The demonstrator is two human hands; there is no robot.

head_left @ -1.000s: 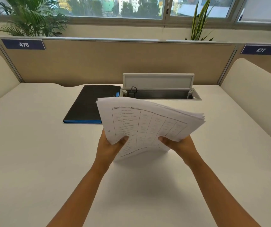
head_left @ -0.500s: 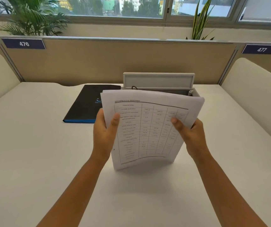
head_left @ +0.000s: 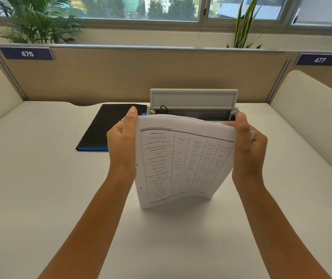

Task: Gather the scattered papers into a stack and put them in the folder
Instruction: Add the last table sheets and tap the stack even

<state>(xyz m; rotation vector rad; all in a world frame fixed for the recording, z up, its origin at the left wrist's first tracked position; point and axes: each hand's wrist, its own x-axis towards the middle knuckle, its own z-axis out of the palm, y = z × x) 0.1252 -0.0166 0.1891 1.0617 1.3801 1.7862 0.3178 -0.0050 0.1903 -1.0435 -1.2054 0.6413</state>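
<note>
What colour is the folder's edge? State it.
Blue, along the near edge of the black folder, seen in the head view.

1. white papers [head_left: 183,158], top sheet printed with a black ruled table and black text.
2. black folder [head_left: 109,125] with a bright blue edge.
3. off-white desk [head_left: 40,178].
4. tan partition [head_left: 121,77]; navy labels [head_left: 27,53] with white numbers.
5. grey cable box [head_left: 193,98].
6. green plants [head_left: 36,21].

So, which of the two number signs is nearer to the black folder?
The sign reading 476, at the left on the partition; the folder lies left of centre, while sign 477 is far right.
</note>
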